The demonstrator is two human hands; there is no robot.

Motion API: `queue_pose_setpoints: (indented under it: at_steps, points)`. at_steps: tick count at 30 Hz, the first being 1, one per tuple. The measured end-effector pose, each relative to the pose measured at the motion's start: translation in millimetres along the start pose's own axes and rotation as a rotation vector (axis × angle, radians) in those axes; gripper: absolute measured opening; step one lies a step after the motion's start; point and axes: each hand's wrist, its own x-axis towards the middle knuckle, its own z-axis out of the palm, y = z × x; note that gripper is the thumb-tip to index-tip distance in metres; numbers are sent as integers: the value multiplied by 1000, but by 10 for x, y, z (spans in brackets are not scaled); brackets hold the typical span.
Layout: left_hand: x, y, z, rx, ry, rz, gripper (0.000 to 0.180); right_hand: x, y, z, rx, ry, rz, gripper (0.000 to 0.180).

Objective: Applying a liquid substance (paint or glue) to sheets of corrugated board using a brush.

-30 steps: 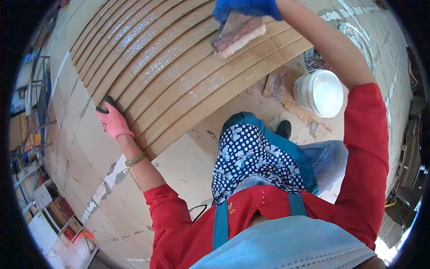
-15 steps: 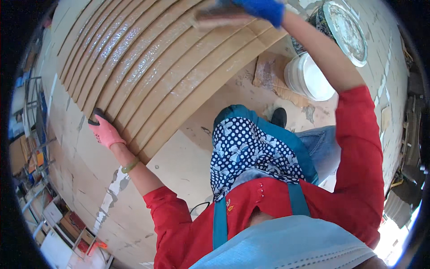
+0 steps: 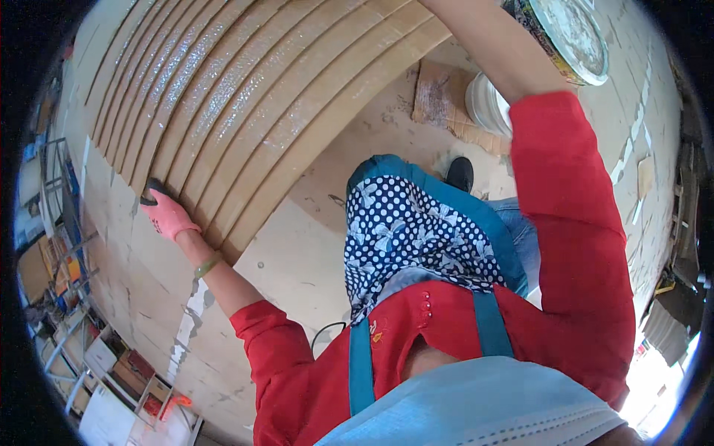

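Observation:
Brown cardboard sheets (image 3: 297, 134) lie in a fanned, overlapping stack, their long strips curving across the upper left. A wet, glossy coating shines along many of the strips. My left hand (image 3: 168, 214), in a pink glove with black fingertips, is closed at the stack's near left edge and holds the sheets there. My right arm reaches up over the far right corner of the stack. The right hand itself is past the upper edge of the picture, so whatever it holds is hidden.
On the right, a white bucket (image 3: 487, 104) stands by a stained cardboard piece (image 3: 439, 97), partly behind my right arm. Beyond it is a larger bucket with a crusted pale top (image 3: 569, 37). Metal racks (image 3: 67, 349) with boxes line the left side.
My right hand, in a blue glove with a wide brush-like tool, has gone up and out of the picture. The left hand keeps its place on the sheets; the view has shifted slightly.

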Motion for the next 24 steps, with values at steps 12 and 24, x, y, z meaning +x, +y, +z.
queue_pose_setpoints:
  at_steps: [12,24]
  points:
    - [73,-44,91,60,21,4,67,-1508,397,-549,121,9,-195,13]
    - [56,-64,47,30,18,1,69,-2267,144,482,-304,-242,-491,9]
